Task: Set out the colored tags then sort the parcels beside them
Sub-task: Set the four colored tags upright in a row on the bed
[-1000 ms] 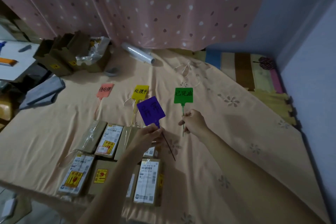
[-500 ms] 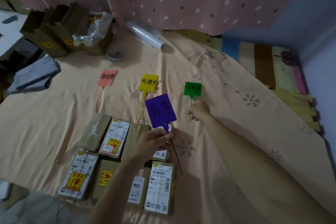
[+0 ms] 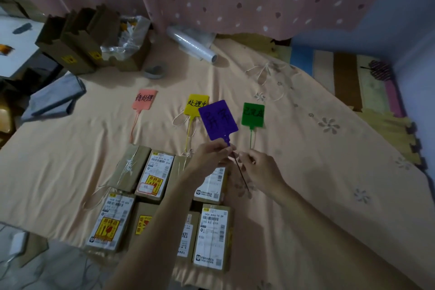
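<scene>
Dim, soft-focus, wide-angle edge distortion

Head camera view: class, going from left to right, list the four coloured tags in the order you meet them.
pink tag → yellow tag → purple tag, held above the sheet → green tag

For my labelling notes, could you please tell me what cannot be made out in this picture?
Head view:
- Middle brown cardboard parcels: labels covered by the left forearm.
- White shipping label: fine print too small.
- Purple plastic tag: strap partly hidden by left hand and right hand.
- White object: blurred at the left edge.
</scene>
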